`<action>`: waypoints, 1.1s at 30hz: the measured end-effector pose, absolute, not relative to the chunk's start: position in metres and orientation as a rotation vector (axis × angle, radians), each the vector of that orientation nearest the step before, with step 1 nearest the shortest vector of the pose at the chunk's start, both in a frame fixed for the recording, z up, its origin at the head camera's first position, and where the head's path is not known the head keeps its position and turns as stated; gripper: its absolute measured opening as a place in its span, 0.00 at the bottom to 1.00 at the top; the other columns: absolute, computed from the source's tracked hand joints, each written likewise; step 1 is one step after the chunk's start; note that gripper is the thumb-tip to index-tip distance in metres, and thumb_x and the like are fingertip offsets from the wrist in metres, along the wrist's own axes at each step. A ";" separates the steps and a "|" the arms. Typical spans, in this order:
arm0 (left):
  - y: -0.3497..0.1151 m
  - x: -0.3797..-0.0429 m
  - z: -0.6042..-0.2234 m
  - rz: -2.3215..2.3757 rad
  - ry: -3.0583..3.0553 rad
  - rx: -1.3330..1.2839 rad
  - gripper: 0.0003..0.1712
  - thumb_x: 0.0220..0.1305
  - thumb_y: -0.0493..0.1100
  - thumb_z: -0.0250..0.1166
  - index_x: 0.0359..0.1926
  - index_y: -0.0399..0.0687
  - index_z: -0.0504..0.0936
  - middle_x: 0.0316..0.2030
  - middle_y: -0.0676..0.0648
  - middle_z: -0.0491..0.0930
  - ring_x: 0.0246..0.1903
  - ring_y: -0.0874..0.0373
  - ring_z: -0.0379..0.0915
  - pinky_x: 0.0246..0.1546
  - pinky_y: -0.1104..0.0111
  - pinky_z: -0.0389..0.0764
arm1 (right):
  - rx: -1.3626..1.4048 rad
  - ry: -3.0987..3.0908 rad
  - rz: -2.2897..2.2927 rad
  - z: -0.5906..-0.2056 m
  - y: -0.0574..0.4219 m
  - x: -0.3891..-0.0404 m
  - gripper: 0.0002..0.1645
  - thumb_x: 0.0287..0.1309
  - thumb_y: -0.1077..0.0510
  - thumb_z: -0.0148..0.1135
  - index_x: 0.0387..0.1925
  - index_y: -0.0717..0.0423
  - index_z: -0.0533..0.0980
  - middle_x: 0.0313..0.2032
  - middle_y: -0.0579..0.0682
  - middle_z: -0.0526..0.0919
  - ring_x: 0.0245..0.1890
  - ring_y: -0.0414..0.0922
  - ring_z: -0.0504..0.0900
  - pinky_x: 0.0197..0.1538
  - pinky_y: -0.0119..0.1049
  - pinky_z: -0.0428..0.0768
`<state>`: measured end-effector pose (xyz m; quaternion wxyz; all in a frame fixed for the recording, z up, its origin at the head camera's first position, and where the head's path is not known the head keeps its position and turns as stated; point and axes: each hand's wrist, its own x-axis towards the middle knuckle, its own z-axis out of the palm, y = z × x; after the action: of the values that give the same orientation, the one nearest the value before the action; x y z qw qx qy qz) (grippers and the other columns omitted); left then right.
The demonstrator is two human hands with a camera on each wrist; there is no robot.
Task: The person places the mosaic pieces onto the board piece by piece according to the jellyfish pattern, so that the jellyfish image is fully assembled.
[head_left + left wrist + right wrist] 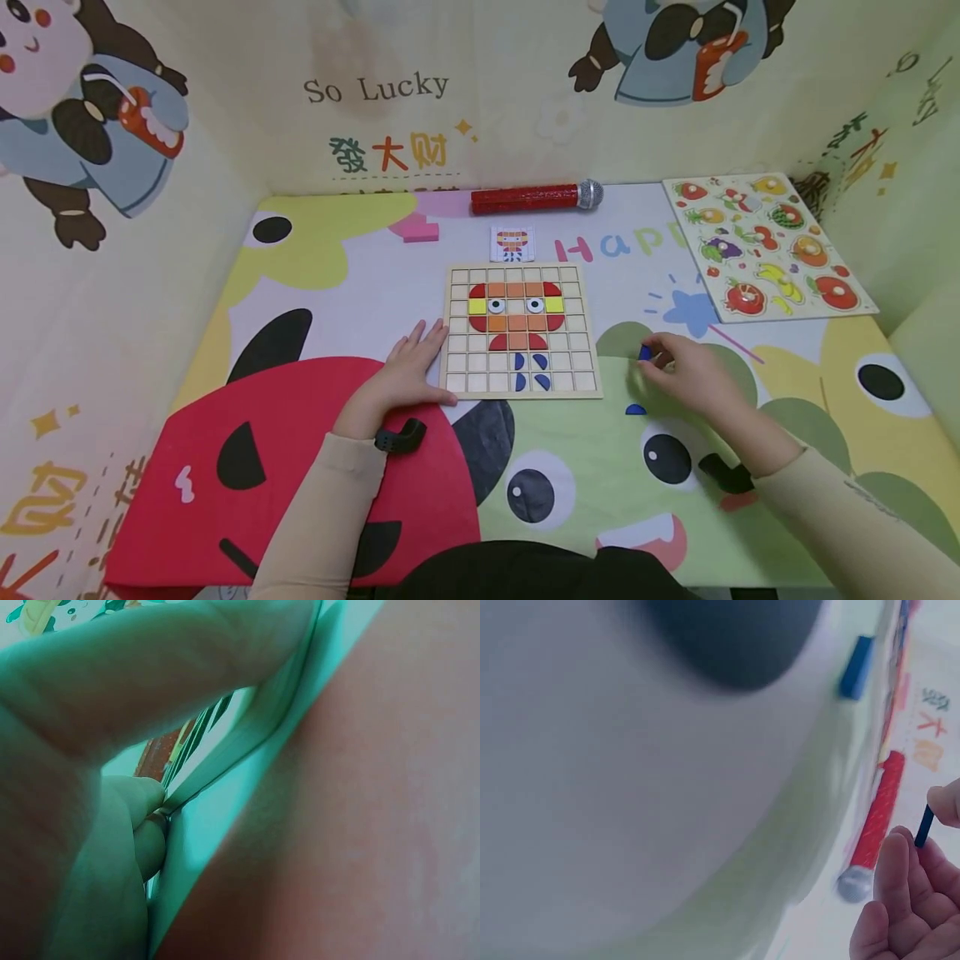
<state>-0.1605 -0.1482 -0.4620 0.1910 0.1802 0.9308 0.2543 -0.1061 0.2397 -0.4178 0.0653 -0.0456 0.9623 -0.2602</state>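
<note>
My left hand (408, 367) rests at the left edge of a wooden grid board (467, 362), fingers spread, with the thumb along its near corner. On the board, red, orange and yellow tiles and two eye tiles make a figure, and several blue pieces (542, 381) lie in the lower cells. To the right of the board, my right hand (686, 371) pinches a small blue tile (925, 826) between thumb and fingertip. Another blue tile (636, 409), half-round, lies on the tablecloth just below that hand.
A small picture card (513, 244) showing a similar figure lies behind the board. Farther back are a red microphone (525, 199) and a pink block (421, 232). A fruit puzzle board (772, 250) lies at the back right. Printed cloth walls surround the table.
</note>
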 end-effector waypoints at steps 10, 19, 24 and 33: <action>-0.146 -0.160 -0.462 0.708 2.608 0.506 0.66 0.35 0.57 0.74 0.71 0.55 0.42 0.71 0.50 0.41 0.70 0.50 0.27 0.67 0.48 0.39 | -0.085 2.908 -0.887 -0.412 0.195 -0.118 0.20 0.55 0.54 0.59 0.48 0.59 0.73 0.36 0.54 0.80 0.36 0.49 0.77 0.37 0.41 0.75; -0.147 -0.161 -0.460 0.699 2.612 0.510 0.66 0.35 0.56 0.74 0.71 0.54 0.42 0.71 0.50 0.41 0.70 0.49 0.27 0.67 0.47 0.40 | -0.182 2.955 -1.033 -0.413 0.146 -0.125 0.20 0.52 0.54 0.62 0.45 0.60 0.75 0.37 0.53 0.82 0.32 0.45 0.77 0.30 0.32 0.72; -0.147 -0.163 -0.460 0.695 2.618 0.526 0.66 0.35 0.57 0.74 0.71 0.54 0.42 0.71 0.50 0.41 0.70 0.49 0.26 0.67 0.48 0.39 | -0.215 3.019 -0.986 -0.414 0.122 -0.127 0.19 0.51 0.50 0.63 0.43 0.56 0.77 0.33 0.49 0.83 0.28 0.42 0.77 0.27 0.30 0.70; -0.147 -0.160 -0.462 0.682 2.621 0.520 0.66 0.35 0.57 0.74 0.71 0.52 0.44 0.71 0.50 0.42 0.70 0.49 0.27 0.67 0.48 0.40 | -0.188 3.064 -0.920 -0.421 0.084 -0.128 0.17 0.48 0.48 0.64 0.40 0.51 0.79 0.27 0.44 0.80 0.25 0.39 0.74 0.29 0.32 0.70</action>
<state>-0.1602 -0.1467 -0.4615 0.1909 0.1851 0.9329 0.2427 -0.1275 0.0840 -0.4208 -0.0316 -0.0587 0.9556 -0.2869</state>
